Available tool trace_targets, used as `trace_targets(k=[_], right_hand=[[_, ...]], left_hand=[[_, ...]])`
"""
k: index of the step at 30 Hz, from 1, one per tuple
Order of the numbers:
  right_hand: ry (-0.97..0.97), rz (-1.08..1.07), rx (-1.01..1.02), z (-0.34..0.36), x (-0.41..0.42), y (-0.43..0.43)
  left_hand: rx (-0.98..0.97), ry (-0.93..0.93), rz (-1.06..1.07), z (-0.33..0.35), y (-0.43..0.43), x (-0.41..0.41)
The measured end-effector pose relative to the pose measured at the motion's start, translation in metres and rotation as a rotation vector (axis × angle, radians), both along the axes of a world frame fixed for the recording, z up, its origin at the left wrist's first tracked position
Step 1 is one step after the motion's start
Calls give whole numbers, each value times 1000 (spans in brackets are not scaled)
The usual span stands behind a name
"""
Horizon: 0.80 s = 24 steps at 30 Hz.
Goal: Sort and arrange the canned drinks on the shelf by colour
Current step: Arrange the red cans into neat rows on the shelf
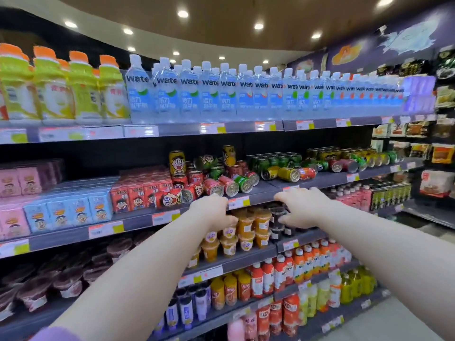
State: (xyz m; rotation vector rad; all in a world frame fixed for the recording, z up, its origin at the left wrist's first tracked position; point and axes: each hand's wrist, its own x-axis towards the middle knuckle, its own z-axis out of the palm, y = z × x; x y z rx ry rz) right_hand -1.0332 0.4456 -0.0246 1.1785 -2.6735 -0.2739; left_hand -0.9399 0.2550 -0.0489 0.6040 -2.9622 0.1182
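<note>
Both arms reach at the middle shelf (263,191). The left hand (211,209) and the right hand (303,207) hang palm-down at its front edge, fingers loosely spread, gripping nothing. A price tag (238,202) sits on the edge between them.

The canned drinks (229,179) lie on that shelf at 12 o'clock from the hands, colours mixed. Red cans (216,187) and a green can (242,183) lie on their sides with their ends facing out. A yellow can (289,174) lies at 1 o'clock, with upright green cans (278,158) standing behind it. One tall yellow can (176,163) stands at 11 o'clock, printed with a wide-eyed cartoon face.

At 9 o'clock red cartons (138,193) with the same cartoon face press against the heap, then blue cartons (66,212) and pink cartons (14,222). Under the hands, at 6 o'clock, stand orange jelly cups (246,226) beside dark cups (278,217).

The top shelf carries clear bottles (189,94) whose blue labels read "wate", the rest turned away, over Chinese characters. At 10 o'clock are yellow-green bottles (54,89) with orange caps. The price tags are too blurred to read.
</note>
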Motion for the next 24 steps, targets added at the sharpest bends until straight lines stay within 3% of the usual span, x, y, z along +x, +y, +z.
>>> trace_targets(k=[14,24], right_hand=[[-74,150,23,-22,-134,-109],[-157,559,-59,-31,-201,-212]], left_hand=[[-25,12,1,-36,-92,-132],[-58,172,255,-44,-169,-132]])
